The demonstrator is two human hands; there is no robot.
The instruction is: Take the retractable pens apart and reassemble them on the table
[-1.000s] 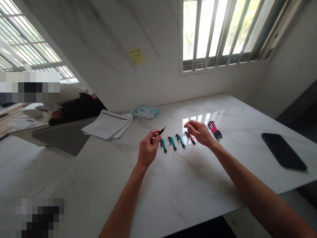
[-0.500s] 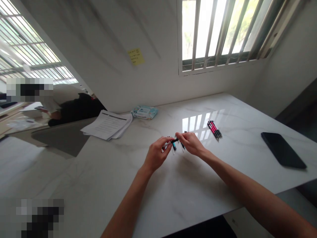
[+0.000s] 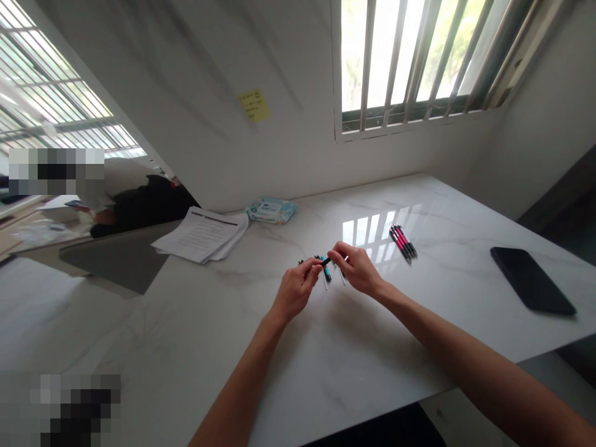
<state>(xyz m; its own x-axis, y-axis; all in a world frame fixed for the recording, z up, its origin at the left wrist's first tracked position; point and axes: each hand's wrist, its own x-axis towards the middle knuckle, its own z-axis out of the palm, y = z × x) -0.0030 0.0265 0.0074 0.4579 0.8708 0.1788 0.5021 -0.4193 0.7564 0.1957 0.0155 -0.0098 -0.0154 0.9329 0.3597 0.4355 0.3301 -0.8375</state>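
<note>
Black pen pc. [image 3: 326, 262] btwn hands [image 3: 294, 292] [image 3: 359, 272], blue pk. [image 3: 271, 211] behind

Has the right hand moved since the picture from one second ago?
Yes: the right hand has moved left, away from the bunch of pens lying on the table, and closer to the left hand.

Black pen part [image 3: 326, 262], ends behind fingertips [image 3: 317, 261]

1. Tabletop [image 3: 382, 354]: white, grey marble-like veining.
2. Held pen piece [image 3: 326, 262]: black.
3. Pen barrel [image 3: 326, 272]: turquoise and black.
4. Grouped pens [image 3: 404, 243]: pinkish red and black.
5. Phone [image 3: 533, 280], tabletop's right edge: black.
6. Packet [image 3: 271, 211], far edge: pale blue, white.
7. Papers [image 3: 200, 234]: white, dark print.
</note>
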